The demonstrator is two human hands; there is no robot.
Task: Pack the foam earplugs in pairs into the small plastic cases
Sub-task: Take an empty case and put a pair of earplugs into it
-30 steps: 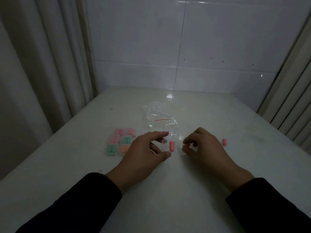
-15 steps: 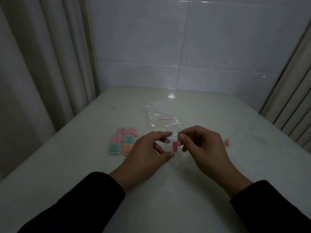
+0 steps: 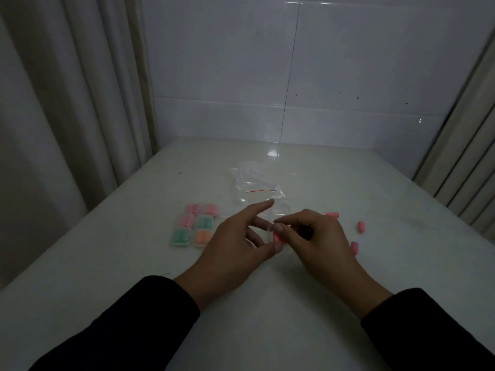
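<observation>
From the head camera, the two hands met over the middle of the white table [image 3: 160, 277], both arms in dark sleeves [image 3: 134, 322]. The left hand [image 3: 235, 242] held a small clear case [image 3: 270, 231] between thumb and middle finger, its index finger stretched straight toward 1 o'clock over the open lid [image 3: 281, 211], which stood up behind the fingers. The right hand [image 3: 316, 236] had its fingers curled, thumb and fingertips pinching at a pink earplug [image 3: 277, 238] that sat in the case; whether a second plug lay under those fingers could not be told. Three loose pink earplugs lay on the table around the right hand: one [image 3: 333, 215] at 12 o'clock of its knuckles and partly hidden by them, one [image 3: 361, 227] at 2 o'clock and a little apart, and one [image 3: 354, 247] at 3 o'clock, just beside the hand's edge. At 9 o'clock of the left hand sat a tight block of filled cases [image 3: 195, 227], touching one another in two columns: two with pink plugs at the far end, then a pink one beside a green one [image 3: 205, 223], then a green one [image 3: 182, 236] beside an orange one [image 3: 202, 237] nearest the person. At 12 o'clock of the hands lay a crumpled clear plastic bag [image 3: 254, 183] with a thin red line across it. White wall tiles [image 3: 348, 62] rose beyond the table's far edge, pale curtains [image 3: 67, 103] hung at 9 o'clock, and a ribbed panel [image 3: 468, 156] stood at 3 o'clock.
</observation>
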